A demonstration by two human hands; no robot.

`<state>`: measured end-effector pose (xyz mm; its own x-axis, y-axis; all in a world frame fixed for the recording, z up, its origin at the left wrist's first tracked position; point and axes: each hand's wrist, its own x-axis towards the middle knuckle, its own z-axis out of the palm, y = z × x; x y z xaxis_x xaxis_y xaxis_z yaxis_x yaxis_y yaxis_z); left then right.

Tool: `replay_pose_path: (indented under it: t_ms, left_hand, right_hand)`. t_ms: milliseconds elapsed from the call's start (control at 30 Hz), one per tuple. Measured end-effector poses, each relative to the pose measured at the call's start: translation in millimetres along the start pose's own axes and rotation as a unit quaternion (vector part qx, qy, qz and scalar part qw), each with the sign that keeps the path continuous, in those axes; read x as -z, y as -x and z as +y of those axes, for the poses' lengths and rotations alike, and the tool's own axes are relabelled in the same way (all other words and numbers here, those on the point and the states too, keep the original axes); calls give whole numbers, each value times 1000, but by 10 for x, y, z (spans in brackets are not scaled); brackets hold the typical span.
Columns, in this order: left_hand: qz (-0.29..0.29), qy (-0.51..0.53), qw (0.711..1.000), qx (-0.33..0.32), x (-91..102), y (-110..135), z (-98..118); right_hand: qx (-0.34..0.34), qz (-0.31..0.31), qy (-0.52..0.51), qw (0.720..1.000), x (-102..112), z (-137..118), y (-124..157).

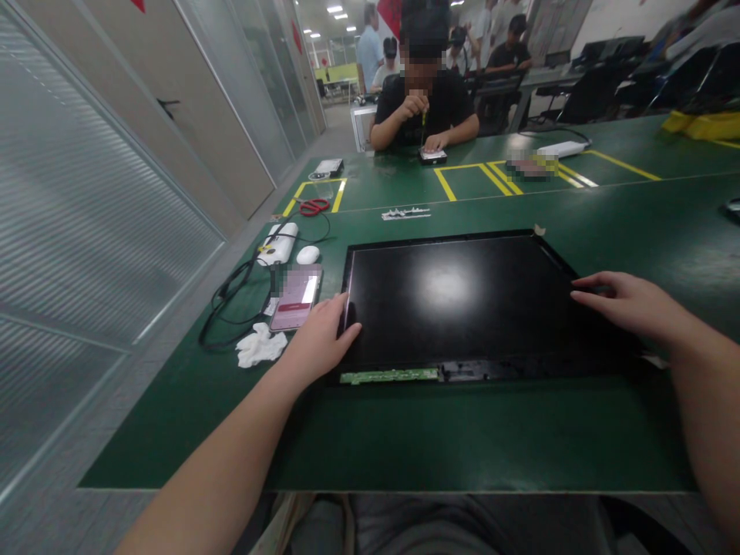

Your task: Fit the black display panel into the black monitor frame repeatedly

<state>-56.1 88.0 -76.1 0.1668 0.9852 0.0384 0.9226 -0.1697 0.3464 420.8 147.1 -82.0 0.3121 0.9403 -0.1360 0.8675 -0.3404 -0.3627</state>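
A large black display panel [462, 297] lies flat on the green table [462, 432], with a green circuit strip [388, 376] along its near edge. My left hand [319, 338] rests on the panel's left edge, thumb on the glass and fingers down the side. My right hand [627, 302] lies on the panel's right edge with fingers stretched out flat. Neither hand has lifted the panel off the table.
Left of the panel lie a phone [297, 297], a crumpled white cloth [260, 345], a white mouse [307, 254], a white power strip [278, 243] with black cables, and red scissors [314, 206]. A person in black [425, 104] works at the far side.
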Motion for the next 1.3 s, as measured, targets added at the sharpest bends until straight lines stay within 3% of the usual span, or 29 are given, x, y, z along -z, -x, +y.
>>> replay_pose_path:
  t_ms: [533,800,900,1033,1300]
  left_hand:
    - [12,-9,1000,24,20,-34,21]
    - [54,137,988,49,-40,-49,-92]
    - [79,314,945,56,-62,-69,-83]
    - [90,525,835,134,-25,-75,17]
    - [119,597,751,256,7,-85,130]
  right_hand:
    - [12,7,8,1000,4,-18,5]
    - [-5,-6,8,1000,28,-71,24]
    - [0,-4,10,1000,17,-49,7]
    - [6,0,8,1000,3,-14,-12]
    - [5,0,11,1000,25,-34,3]
